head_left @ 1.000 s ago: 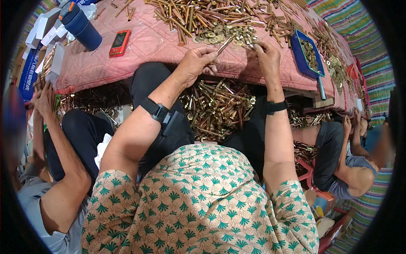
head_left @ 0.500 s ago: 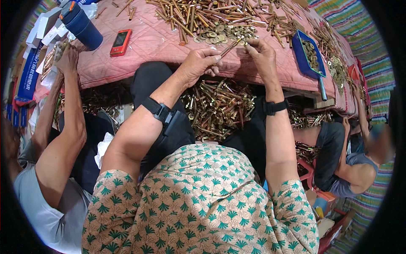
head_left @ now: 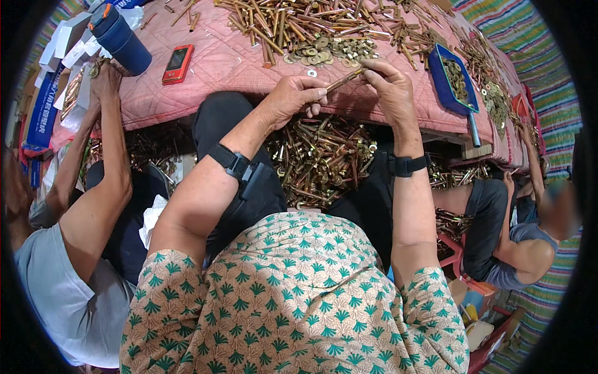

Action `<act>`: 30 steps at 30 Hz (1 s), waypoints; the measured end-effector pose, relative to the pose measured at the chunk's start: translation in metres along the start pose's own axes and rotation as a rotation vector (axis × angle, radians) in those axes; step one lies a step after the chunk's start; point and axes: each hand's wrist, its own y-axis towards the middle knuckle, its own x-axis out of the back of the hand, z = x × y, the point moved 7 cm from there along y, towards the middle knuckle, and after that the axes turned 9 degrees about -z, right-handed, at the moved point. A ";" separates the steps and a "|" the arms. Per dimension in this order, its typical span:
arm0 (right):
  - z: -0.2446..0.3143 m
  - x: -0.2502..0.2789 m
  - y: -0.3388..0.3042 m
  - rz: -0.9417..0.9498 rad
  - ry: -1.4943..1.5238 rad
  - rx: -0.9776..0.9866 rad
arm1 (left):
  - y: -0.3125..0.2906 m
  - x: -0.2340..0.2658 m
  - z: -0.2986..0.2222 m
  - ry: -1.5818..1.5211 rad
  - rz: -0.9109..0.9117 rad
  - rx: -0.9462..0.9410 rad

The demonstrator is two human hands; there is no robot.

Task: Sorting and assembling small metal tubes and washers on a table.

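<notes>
My left hand (head_left: 291, 101) is closed round one end of a coppery expansion bolt (head_left: 341, 82), which points up to the right over the edge of the pink quilted cloth (head_left: 224, 68). At the bolt's far end, my right hand (head_left: 392, 92) pinches the tip between thumb and fingers; any small part there is too hidden to make out. Just beyond my hands lie a heap of flat washers (head_left: 317, 52) and a few small nuts (head_left: 361, 47). A single washer (head_left: 311, 73) rests on the cloth between my hands.
Loose bolts (head_left: 293, 22) pile up behind the washers. Below the table edge is a heap of assembled bolts (head_left: 327, 162). A blue scoop (head_left: 453, 81) lies right; a red phone (head_left: 178, 63) and blue tumbler (head_left: 121, 40) stand left. Co-workers sit on both sides.
My right hand has come down a little and now grips the bolt's tip. The bolt lies flatter than before. The left co-worker's hand has shifted slightly right, toward the tumbler.
</notes>
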 end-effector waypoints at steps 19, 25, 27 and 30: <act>-0.003 0.005 0.006 0.213 -0.017 -0.124 | -0.002 -0.002 0.002 -0.049 0.047 0.031; -0.006 0.004 0.004 0.178 0.036 -0.154 | 0.000 -0.001 0.003 0.016 0.035 0.014; -0.003 0.005 0.002 0.173 -0.049 -0.123 | -0.001 -0.001 0.006 0.006 0.052 0.040; -0.002 0.007 0.002 0.164 -0.094 -0.116 | -0.002 -0.003 0.006 0.028 0.041 0.041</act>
